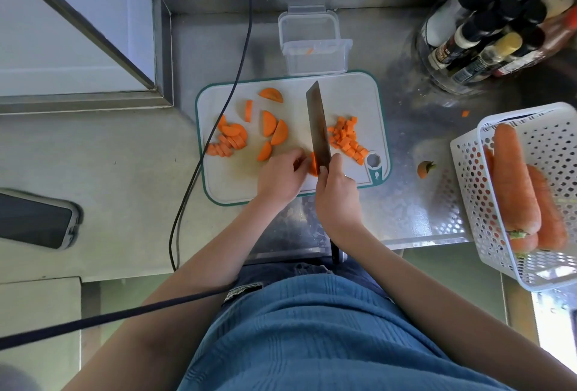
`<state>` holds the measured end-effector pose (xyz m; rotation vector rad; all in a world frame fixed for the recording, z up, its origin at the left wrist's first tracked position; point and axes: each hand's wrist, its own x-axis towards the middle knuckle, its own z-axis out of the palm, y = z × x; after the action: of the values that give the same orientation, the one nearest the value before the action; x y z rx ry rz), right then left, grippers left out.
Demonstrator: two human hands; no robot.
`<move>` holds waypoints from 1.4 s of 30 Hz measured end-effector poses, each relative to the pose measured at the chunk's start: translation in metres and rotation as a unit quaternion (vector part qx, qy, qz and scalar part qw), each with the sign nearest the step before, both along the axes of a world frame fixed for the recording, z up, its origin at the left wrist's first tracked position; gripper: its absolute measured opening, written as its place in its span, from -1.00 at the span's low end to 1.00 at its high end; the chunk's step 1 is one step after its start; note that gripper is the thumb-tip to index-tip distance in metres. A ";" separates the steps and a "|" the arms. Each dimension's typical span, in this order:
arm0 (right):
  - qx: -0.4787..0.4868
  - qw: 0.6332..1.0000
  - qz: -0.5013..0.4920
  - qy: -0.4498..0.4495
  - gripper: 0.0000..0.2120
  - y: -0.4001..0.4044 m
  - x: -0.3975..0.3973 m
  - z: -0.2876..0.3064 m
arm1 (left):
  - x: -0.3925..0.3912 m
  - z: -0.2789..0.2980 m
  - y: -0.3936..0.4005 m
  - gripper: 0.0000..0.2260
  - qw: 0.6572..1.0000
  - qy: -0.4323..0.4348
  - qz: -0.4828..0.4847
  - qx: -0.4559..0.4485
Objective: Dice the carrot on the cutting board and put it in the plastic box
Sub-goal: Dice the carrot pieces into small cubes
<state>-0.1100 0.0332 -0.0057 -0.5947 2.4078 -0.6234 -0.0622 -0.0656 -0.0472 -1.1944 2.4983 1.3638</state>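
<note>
Head: carrot piece (313, 164) between left hand (282, 176), knife (318, 128)

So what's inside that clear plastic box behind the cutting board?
The plastic box looks nearly bare: one small orange carrot bit shows through it. The diced carrot pile is on the cutting board. The box's frosted walls blur its corners.
</note>
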 end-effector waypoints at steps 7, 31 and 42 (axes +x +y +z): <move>0.088 0.995 0.029 0.047 -0.85 -0.004 0.005 -0.010 | -0.001 0.001 0.003 -0.70 1.000 -0.012 0.020 0.006; -0.053 0.997 0.003 0.048 -0.86 0.024 -0.020 -0.002 | 0.013 -0.007 0.005 -0.74 0.998 0.068 -0.006 -0.005; -0.085 0.991 -0.089 0.051 -0.79 0.045 -0.035 0.004 | 0.004 -0.014 -0.029 -0.55 0.866 0.172 -0.390 -0.262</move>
<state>-0.1455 0.0779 -0.0014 -0.4944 2.5383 -0.9011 -0.0584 -0.0945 -0.0610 0.1581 3.1430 0.7300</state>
